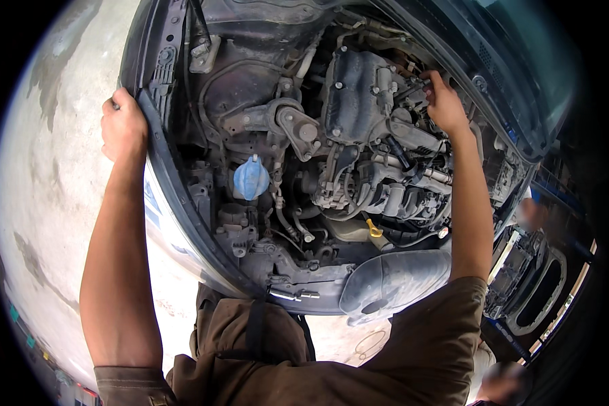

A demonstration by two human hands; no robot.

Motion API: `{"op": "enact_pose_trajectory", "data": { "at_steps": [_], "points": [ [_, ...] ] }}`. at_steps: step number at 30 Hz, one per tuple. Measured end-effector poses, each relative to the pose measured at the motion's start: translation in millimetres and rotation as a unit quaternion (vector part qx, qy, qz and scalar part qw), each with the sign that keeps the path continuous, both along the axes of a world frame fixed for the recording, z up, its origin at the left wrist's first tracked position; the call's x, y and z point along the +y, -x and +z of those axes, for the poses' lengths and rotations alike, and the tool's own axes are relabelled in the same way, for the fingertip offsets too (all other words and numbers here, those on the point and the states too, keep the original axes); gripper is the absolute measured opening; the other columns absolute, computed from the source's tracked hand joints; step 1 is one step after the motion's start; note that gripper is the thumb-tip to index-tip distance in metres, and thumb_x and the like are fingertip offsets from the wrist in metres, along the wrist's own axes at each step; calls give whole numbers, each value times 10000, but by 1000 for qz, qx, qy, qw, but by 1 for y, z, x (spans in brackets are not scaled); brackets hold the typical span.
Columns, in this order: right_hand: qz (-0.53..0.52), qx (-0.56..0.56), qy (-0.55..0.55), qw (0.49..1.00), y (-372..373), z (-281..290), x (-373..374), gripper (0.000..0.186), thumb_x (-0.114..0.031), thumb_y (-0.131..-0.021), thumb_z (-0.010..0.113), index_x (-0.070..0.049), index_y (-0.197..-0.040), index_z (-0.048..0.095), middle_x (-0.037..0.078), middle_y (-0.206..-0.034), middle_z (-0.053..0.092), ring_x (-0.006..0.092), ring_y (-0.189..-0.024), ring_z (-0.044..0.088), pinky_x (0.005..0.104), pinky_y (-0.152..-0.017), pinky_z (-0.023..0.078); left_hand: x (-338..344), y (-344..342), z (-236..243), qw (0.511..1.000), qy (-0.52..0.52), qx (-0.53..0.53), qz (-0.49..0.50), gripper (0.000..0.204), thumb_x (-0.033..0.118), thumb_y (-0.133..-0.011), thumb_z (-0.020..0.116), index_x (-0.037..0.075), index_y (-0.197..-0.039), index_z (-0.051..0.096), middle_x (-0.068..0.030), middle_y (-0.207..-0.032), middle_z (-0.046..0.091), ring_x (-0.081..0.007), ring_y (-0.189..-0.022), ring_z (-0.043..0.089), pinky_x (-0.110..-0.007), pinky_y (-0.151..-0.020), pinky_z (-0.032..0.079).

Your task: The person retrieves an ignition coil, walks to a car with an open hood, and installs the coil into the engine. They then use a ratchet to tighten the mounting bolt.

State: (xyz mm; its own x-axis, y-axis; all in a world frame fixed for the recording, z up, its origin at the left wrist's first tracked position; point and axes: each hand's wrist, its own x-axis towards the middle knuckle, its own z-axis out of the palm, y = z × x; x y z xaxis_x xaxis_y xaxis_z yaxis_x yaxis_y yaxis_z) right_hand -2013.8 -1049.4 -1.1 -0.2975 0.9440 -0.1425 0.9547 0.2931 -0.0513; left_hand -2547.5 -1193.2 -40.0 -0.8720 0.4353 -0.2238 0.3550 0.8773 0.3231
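I am leaning over an open engine bay with both arms stretched into view. My left hand (124, 127) is curled into a fist against the outer edge of the fender (157, 125). A small dark spot shows by its thumb, but what it holds, if anything, is unclear. Deep on the right, my right hand (446, 106) reaches in beside the dark, dusty engine cover (358, 95). Its thumb and index finger close together at a dark, slim part (413, 88) I cannot identify. A black cylindrical part (400, 154) stands up from the engine below that hand.
A blue-capped reservoir (252, 178) and an engine mount bracket (296, 127) lie left of the engine. In front are a yellow dipstick handle (373, 229) and a black air duct (402, 281). The raised hood (507, 74) borders the right. Two other people (531, 215) appear at right.
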Motion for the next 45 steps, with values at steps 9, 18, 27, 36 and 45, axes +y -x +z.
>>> {"op": "enact_pose_trajectory", "data": {
  "at_steps": [9,18,27,36,45],
  "points": [
    [-138,-237,7,962,32,21,-2,770,-691,-982,263,-103,-999,760,289,-964,696,467,-980,664,539,-876,521,1,0,0,1000,-5,-4,7,670,549,-928,284,143,-1384,557,-156,-1320,627,-352,-1240,566,-499,-1058,349],
    [-15,39,-36,998,16,4,-15,350,-142,-933,573,-168,-1274,503,170,-1220,624,446,-1049,600,537,-838,496,0,1,-1,1000,0,-2,2,666,556,-930,288,147,-1378,560,-150,-1323,625,-345,-1250,558,-496,-1064,346],
    [-196,-153,4,969,47,17,-11,347,-429,-935,623,-133,-1113,646,212,-959,710,435,-980,656,502,-834,515,-1,-1,1,1000,-6,-2,-2,667,558,-930,296,138,-1376,560,-166,-1324,620,-358,-1241,565,-504,-1061,348],
    [-221,416,44,881,2,-54,-15,361,-3,-896,656,-10,-1248,574,114,-1040,731,174,-989,659,268,-879,471,-1,-1,1,1000,-20,-13,-5,667,545,-931,289,122,-1368,563,-153,-1311,629,-352,-1227,569,-504,-1061,349],
    [-336,365,-76,865,2,-76,-14,249,-166,-829,822,-2,-847,636,44,-771,666,114,-731,567,246,-725,471,-3,-1,3,1000,-21,-6,-13,663,549,-941,288,115,-1360,563,-173,-1308,623,-375,-1228,561,-494,-1050,371]
  ]
}}
